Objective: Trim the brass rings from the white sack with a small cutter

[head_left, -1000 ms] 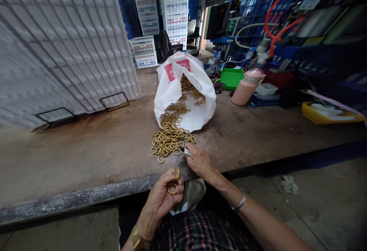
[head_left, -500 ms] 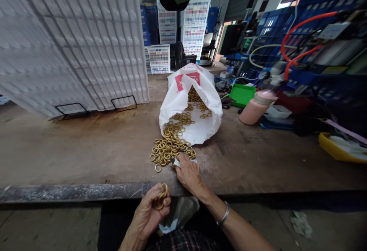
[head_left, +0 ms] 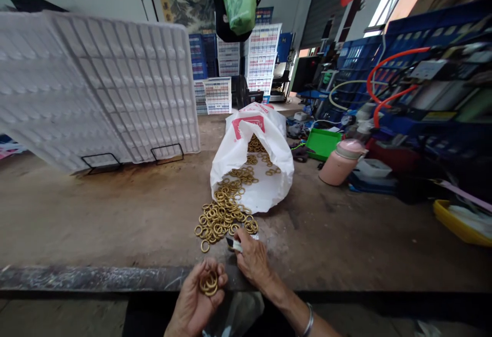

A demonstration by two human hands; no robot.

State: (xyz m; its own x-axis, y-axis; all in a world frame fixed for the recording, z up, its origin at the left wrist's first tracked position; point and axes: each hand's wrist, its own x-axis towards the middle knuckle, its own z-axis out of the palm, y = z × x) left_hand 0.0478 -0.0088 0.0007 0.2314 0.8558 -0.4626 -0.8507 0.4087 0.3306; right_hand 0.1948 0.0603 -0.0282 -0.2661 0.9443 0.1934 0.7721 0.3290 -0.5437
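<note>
My left hand (head_left: 200,295), palm up at the table's front edge, has its fingers curled round a few brass rings (head_left: 208,283). My right hand (head_left: 253,257) rests just above the tabletop, gripping a small white tool with a dark pointed tip (head_left: 235,244); its exact kind is unclear. Beyond that tip lies a heap of brass rings (head_left: 221,219), one ring (head_left: 205,246) sitting a little apart at the front. The heap trails out of a white plastic bag (head_left: 269,193) lying on its side, mouth towards me, with more rings inside.
Tall white ribbed panels (head_left: 146,91) stand on wire supports at the left. To the right are a pink bottle (head_left: 340,165), a green tray (head_left: 324,143) and a yellow tray (head_left: 459,224). A green bag (head_left: 238,3) hangs ahead, before stacked crates (head_left: 261,44).
The view has tilted up. In my left hand the rings have settled from the fingertips into the curled palm. My right hand still grips the white tool near the heap.
</note>
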